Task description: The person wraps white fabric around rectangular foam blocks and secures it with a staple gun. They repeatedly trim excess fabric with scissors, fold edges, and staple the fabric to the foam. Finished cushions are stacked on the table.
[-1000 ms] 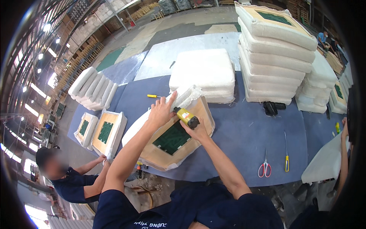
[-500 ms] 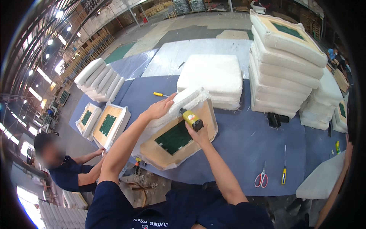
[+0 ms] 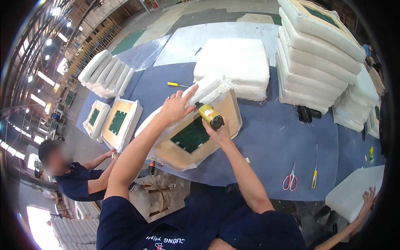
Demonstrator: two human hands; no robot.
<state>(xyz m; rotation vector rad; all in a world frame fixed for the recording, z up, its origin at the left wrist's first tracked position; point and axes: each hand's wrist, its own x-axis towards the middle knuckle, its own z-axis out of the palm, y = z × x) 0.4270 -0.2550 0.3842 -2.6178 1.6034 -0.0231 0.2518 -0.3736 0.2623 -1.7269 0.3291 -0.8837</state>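
Far left: crouching below the table edge, a co-worker in a dark shirt (image 3: 73, 183), arms reaching toward two finished cushion frames (image 3: 112, 123) leaning at the corner of the blue worktable (image 3: 271, 141). Above those, lying in a row, a batch of white padded cushions (image 3: 106, 73).

Nearer the middle: pressing down with spread fingers, the left hand (image 3: 175, 109), flattening the folded white fabric over the upper left edge of the seat cushion (image 3: 193, 133), not grasping anything. Lying upside down on the table, this cushion, its wooden frame and green webbing facing up.

Just beside it: clenching around the yellow staple gun (image 3: 209, 115), the right hand (image 3: 218, 133), nose of the tool bearing on the fabric fold at the frame's top corner.

Judging by the covering: looking tucked along the upper edge, hanging loose and bunched along the lower left side, so likely only partway round, with those sides remaining.

Further right: resting unused, red-handled scissors (image 3: 288, 180) and a yellow screwdriver (image 3: 314, 177); towering behind, a stack of finished cushions (image 3: 316, 66).
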